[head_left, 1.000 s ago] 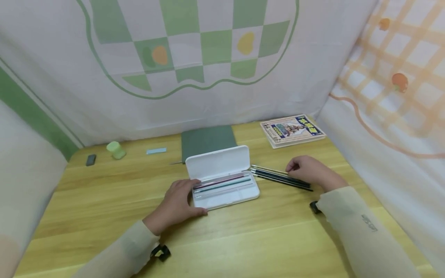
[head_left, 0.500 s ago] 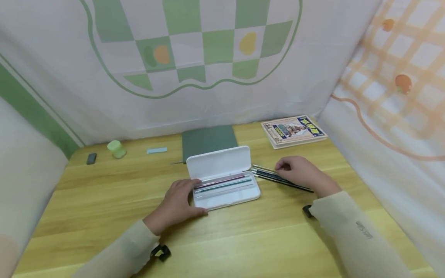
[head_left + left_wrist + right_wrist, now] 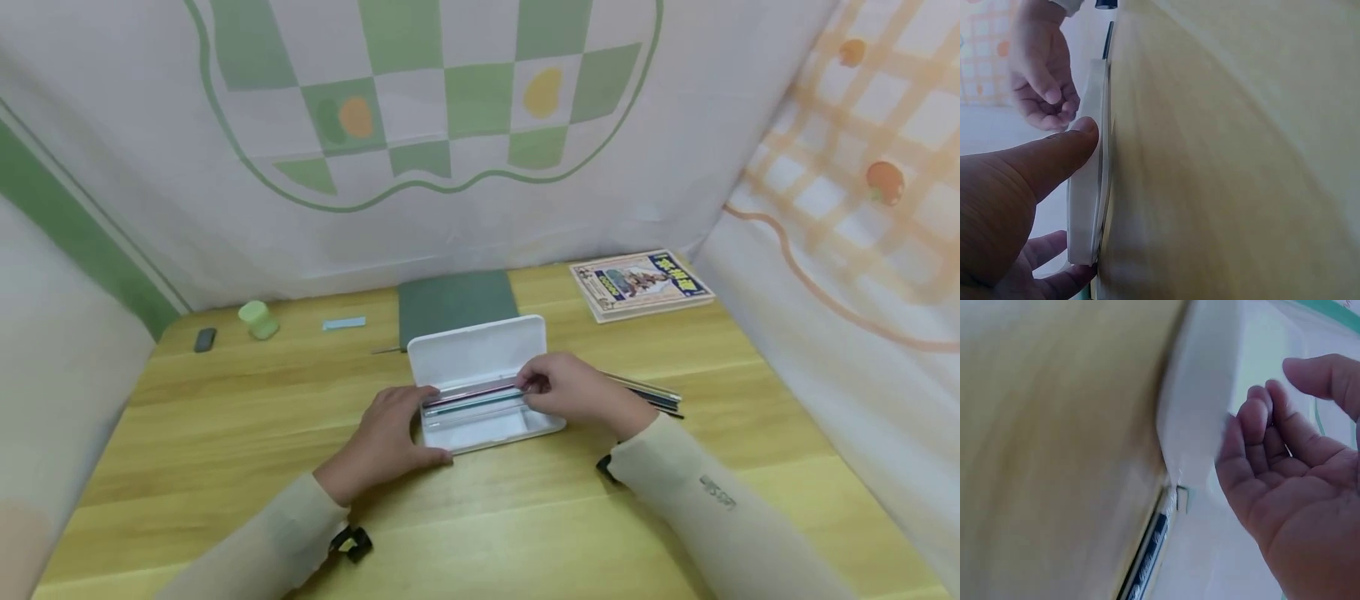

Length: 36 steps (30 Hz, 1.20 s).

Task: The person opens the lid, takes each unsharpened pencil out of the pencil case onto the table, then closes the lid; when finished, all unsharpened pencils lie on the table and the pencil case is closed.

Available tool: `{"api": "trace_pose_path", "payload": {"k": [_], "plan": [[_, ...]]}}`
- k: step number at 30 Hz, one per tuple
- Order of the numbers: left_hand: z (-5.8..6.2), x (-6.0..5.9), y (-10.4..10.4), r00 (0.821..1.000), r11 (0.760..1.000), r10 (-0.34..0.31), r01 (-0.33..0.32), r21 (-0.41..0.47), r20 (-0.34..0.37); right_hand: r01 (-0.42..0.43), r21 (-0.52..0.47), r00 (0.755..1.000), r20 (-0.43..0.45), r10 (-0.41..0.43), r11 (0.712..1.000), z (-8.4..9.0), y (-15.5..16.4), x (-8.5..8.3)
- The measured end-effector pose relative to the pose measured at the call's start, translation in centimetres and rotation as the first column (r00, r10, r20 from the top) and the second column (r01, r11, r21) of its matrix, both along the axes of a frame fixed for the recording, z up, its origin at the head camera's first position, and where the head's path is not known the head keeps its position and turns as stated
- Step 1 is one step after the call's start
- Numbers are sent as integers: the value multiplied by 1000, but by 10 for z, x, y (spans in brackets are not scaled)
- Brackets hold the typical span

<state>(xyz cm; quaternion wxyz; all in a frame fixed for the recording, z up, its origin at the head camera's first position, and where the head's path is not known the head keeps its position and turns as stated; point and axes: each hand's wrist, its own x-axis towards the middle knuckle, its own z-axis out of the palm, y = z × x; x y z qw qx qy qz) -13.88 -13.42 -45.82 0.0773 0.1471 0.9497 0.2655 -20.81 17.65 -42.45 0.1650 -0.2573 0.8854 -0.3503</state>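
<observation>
A white pencil case [image 3: 491, 431] lies on the wooden table with its lid [image 3: 476, 352] raised; pens or pencils [image 3: 471, 403] in dark red, teal and clear tones lie inside. My left hand [image 3: 384, 432] grips the case's left end, thumb at the front side and fingers toward the back. Over the right end reaches my right hand [image 3: 576, 392], its fingers loosely bent above the contents. In the right wrist view a gap shows between thumb and fingers, with nothing held. Several dark pencils [image 3: 656, 398] lie right of the case, partly hidden by that hand.
A dark green notebook [image 3: 456, 298] lies behind the case, and a comic-style book [image 3: 641, 285] at the back right. Along the back left are a light blue strip [image 3: 344, 323], a yellow-green object [image 3: 258, 320] and a small grey block [image 3: 205, 340].
My right hand has moved left, from over the loose dark pencils to over the right end of the pencil case. The left hand keeps its hold.
</observation>
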Motion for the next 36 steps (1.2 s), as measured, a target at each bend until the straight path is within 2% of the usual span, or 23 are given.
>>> {"api": "trace_pose_path", "payload": {"k": [5,14,21,27,36], "plan": [[1,-2,2,1000,1000,2,-2,-4,-2,13,48,1000,-27,-12,999,-2,-8,-2],[4,-2,2,1000,1000,9,-9,-11,9,3,92,1000,16,-4,996,-1,-12,-4],[4,-2,3,1000,1000,7,-7,-10,9,-32,139,999,4,32,990,-6,-20,-4],[5,-1,3,1000,1000,8,-7,-15,15,-14,152,999,32,9,988,-5,-24,-6],[3,0,2,1000,1000,9,-9,-12,15,-71,181,997,26,67,981,-11,-29,-7]]}}
